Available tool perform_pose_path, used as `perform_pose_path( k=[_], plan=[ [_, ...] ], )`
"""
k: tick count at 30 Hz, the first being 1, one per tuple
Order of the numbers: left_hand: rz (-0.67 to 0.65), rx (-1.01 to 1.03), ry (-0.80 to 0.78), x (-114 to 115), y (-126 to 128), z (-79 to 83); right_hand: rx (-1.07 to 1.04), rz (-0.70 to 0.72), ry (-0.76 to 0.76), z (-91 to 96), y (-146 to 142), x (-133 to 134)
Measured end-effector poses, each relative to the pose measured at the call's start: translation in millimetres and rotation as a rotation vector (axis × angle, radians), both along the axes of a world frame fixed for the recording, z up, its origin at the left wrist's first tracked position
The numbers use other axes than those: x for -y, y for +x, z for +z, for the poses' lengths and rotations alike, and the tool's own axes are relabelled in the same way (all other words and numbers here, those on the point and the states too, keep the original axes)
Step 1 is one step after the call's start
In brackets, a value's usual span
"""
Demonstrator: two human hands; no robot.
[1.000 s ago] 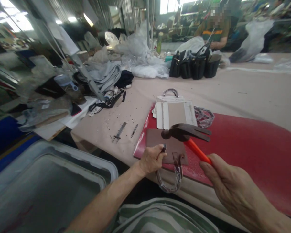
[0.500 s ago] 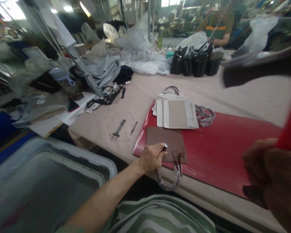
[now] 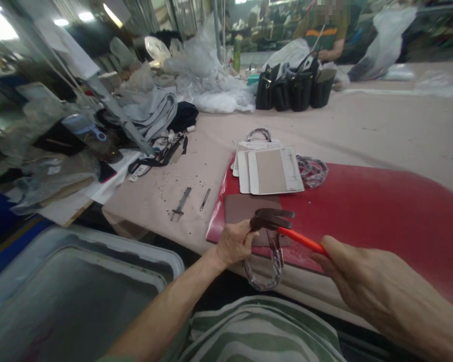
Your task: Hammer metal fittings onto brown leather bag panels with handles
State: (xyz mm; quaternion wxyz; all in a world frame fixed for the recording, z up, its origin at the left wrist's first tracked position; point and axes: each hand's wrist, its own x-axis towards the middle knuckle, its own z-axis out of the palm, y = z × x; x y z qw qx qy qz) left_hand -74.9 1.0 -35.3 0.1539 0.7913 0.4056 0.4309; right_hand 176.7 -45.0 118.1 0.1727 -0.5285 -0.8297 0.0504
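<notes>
My right hand point(image 3: 347, 261) is closed on the red handle of a claw hammer point(image 3: 274, 219). The hammer's dark head sits right at the top of my left hand point(image 3: 232, 244). My left hand is closed in a fist around a short metal punch, whose top the hammer head now covers. Below it lies a brown leather panel point(image 3: 236, 206). From the panel's near edge a bag handle point(image 3: 264, 286) wrapped in clear plastic hangs over the table's edge. The leather's contact with the punch tip is hidden by my hand.
Under the panel lies a red mat point(image 3: 362, 211). Stacked pale-edged panels point(image 3: 270, 171) and wrapped handles point(image 3: 313, 172) lie behind. Left are a forked metal tool point(image 3: 181, 203), a thin metal rod point(image 3: 205, 199) and a grey bin point(image 3: 166, 251). Black bags point(image 3: 302, 88) stand farther back, near a person point(image 3: 324, 40).
My right hand has swung the hammer down and left from high on the right, so its head is now at the punch. My left hand stays on the panel.
</notes>
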Motion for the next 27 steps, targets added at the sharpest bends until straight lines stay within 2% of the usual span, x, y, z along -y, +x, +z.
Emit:
perform_pose_path(
  k=[2, 6, 10, 13, 18, 24, 27],
  plan=[
    [0.005, 0.013, -0.016, 1, -1, -0.5, -0.114, -0.016, -0.094, -5.7, -2, -8],
    [-0.015, 0.085, -0.093, 2, -3, 1.6, -0.273, -0.204, -0.316, -33.3, -8, -36],
    [-0.007, 0.135, -0.113, 4, -6, 8.9, -0.128, -0.286, -0.443, -75.3, -23, -63],
    [0.002, 0.141, -0.093, 6, -8, 12.5, -0.006, -0.328, -0.471, -94.3, -31, -72],
    [0.018, 0.160, -0.082, 9, -10, 11.1, 0.073, -0.400, -0.521, -98.9, -35, -74],
    [0.100, 0.174, -0.172, 8, -12, 11.5, 0.178, -0.427, -0.555, -97.1, -38, -75],
    [0.000, 0.098, -0.046, 9, -12, 11.5, 0.182, -0.428, -0.559, -97.1, -40, -74]
  ],
)
